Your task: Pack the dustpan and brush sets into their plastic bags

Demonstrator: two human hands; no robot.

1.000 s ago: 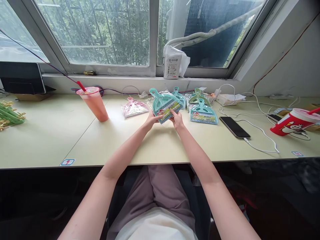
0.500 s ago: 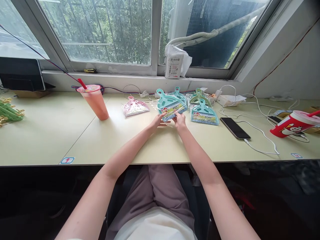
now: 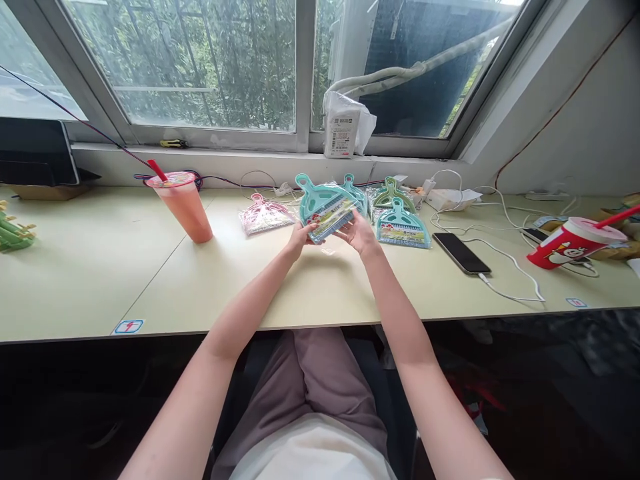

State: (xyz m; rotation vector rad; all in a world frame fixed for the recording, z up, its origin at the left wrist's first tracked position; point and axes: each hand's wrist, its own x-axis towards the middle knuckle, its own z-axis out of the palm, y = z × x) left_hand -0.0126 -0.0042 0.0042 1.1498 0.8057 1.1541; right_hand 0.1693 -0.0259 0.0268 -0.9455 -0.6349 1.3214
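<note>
Between my hands is a turquoise mini dustpan-and-brush set (image 3: 327, 210) in clear plastic wrap, tilted above the desk with its handle to the upper left. My left hand (image 3: 301, 239) grips its lower left corner. My right hand (image 3: 361, 233) holds the right edge, thumb on the printed label and fingers partly hidden behind. Another turquoise set (image 3: 403, 227) lies to the right of my hands, with a green set (image 3: 393, 193) behind it. One more turquoise set (image 3: 350, 183) is partly covered by the held one. A pink wrapped set (image 3: 265, 215) lies to the left.
An orange drink cup (image 3: 183, 210) with a red straw stands left on the desk. To the right are a phone (image 3: 461, 252) on a white cable and a tilted red cup (image 3: 570, 245). A white package (image 3: 342, 130) sits on the windowsill.
The held turquoise set has risen a little and tilted more steeply. My right hand has opened wider around its right edge. The whole view has shifted slightly.
</note>
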